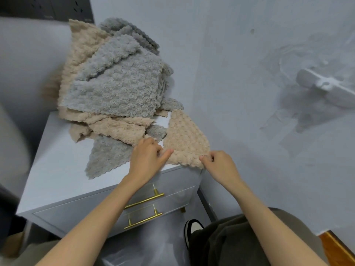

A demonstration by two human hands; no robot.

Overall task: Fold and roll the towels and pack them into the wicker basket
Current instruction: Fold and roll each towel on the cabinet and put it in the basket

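A person stands at a small drawer cabinet whose white top serves as the worktop (57, 169). Both hands are on one beige towel (185, 137) at its front right corner. The left hand (148, 156) pinches the towel's near left end between thumb and curled fingers, and the right hand (219, 162) pinches the near right end the same way. This draws the near edge taut along the front edge of the worktop. Holding both ends probably keeps the soft, nubbly cloth flat and square so that a fold can be laid cleanly. The towel narrows to a point away from the person, though I cannot tell whether it is already folded or only lying cornerwise. It sits apart from the rest, on the one bare patch within easy reach. The other grey and beige towels are a loose pile (115, 89) heaped at the back against the wall. One grey towel (107, 158) is spread flat just left of the left hand. None of them looks rolled, so the task seems to be at an early stage. The wicker basket is not in view. Two drawers with brass bar handles (144, 200) face the person, and a shoe (192, 229) shows on the floor below.
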